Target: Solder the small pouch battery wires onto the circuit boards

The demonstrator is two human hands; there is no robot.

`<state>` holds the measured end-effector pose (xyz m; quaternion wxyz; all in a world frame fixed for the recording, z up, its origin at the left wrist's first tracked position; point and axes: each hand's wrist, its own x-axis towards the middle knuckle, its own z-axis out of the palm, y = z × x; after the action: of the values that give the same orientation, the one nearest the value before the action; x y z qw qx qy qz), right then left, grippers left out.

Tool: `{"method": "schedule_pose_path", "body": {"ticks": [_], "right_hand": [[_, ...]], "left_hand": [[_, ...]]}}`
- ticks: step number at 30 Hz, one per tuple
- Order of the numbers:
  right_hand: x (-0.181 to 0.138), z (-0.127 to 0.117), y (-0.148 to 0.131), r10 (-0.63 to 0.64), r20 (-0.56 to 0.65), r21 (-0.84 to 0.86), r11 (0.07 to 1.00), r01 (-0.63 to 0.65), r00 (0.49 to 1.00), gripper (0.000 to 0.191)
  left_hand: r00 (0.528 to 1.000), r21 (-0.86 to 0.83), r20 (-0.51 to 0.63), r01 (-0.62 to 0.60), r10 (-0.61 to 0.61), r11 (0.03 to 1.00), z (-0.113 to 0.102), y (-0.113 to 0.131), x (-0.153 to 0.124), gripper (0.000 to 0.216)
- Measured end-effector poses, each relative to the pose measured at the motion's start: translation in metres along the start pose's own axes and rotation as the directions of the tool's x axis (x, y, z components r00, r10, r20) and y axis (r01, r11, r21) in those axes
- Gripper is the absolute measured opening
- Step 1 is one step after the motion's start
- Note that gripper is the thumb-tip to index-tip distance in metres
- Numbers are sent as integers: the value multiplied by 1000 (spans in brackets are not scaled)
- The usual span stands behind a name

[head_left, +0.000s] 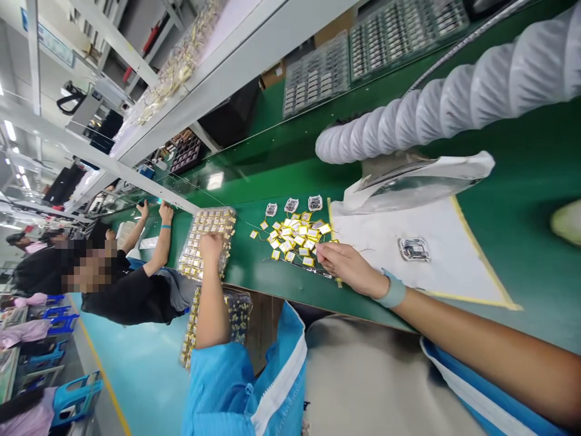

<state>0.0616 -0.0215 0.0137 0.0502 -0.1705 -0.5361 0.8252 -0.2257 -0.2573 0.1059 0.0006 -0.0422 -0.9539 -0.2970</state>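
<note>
the right hand (347,268), fingers pressed together with no clear pinch, points its long axis left at the edge of the pile of gold pouch cells (293,236) on the green worktop (256,272); the left hand (211,247), farther off, rests curled on a clear blister tray (227,221).

A green workbench (254,269) holds loose yellow cells (293,236), a white sheet (447,266) and a plastic tray (206,242)

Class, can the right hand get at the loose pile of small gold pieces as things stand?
Probably yes: the right hand sits right beside the loose pile, with nothing visible between them.
</note>
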Motion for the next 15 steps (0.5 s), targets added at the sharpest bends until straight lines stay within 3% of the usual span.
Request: {"method": "schedule_pose_path", "body": {"ticks": [2,4,9,15], "right_hand": [[1,1,0,6,10,13,1000,-6,1000,67],[1,1,0,10,21,18,1000,-11,1000,67],[2,0,1,16,37,13,1000,-17,999,68],[0,0,-2,-7,38,18,1000,6,999,66]], "left_hand": [[997,122,60,39,-47,992,-17,-11,22,32],[991,212,111,51,-76,976,-21,-20,34,34],[989,358,115,45,-92,932,-11,-31,41,34],[993,437,93,28,-76,899,-9,-27,41,37]]}}
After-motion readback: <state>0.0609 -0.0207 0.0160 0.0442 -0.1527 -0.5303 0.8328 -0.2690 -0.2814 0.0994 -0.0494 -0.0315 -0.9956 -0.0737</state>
